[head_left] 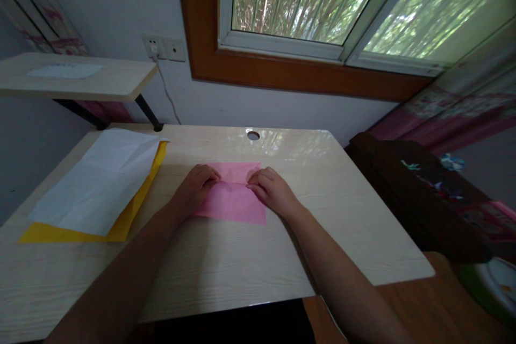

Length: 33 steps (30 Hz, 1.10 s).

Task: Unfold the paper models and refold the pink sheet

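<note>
A sheet of pink paper [236, 205] lies on the light wooden desk in front of me, with a crease running across it between my hands. My left hand [198, 185] pinches the paper near its left edge, fingertips on the crease line. At the right edge, my right hand [274, 189] pinches the same line between thumb and fingers. Part of the paper's left side is hidden under my left hand.
Left on the desk [338, 236], a creased white sheet [100, 183] overlaps a yellow sheet [121, 226]. A raised shelf [121, 78] with a paper on it stands behind them. The desk has a round cable hole [253, 136] near its back edge.
</note>
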Tool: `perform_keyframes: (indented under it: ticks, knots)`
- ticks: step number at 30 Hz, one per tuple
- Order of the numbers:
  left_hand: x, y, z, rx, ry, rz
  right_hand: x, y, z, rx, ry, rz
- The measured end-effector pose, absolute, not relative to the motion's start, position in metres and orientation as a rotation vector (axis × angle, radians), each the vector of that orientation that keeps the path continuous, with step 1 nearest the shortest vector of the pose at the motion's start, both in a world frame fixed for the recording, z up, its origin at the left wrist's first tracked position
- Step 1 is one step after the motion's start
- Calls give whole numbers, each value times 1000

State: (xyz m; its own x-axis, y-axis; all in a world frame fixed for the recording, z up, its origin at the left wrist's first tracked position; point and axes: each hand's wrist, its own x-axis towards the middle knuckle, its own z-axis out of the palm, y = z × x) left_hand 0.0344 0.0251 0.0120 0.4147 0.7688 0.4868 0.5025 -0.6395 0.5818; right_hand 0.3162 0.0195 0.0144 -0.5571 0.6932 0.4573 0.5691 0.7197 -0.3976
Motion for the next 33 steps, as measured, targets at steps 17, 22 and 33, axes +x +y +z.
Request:
perform_keyframes:
  ticks: [17, 22, 33]
  knots:
    - [34, 24, 15, 2294, 1096, 1131, 315, 20, 16, -949, -2251, 307]
    - [33, 24, 14, 2308, 1107, 1099, 317, 19, 16, -978, -2217, 284]
    - [35, 21, 19, 2525, 1055, 844, 316, 20, 16, -935, -2282, 280]
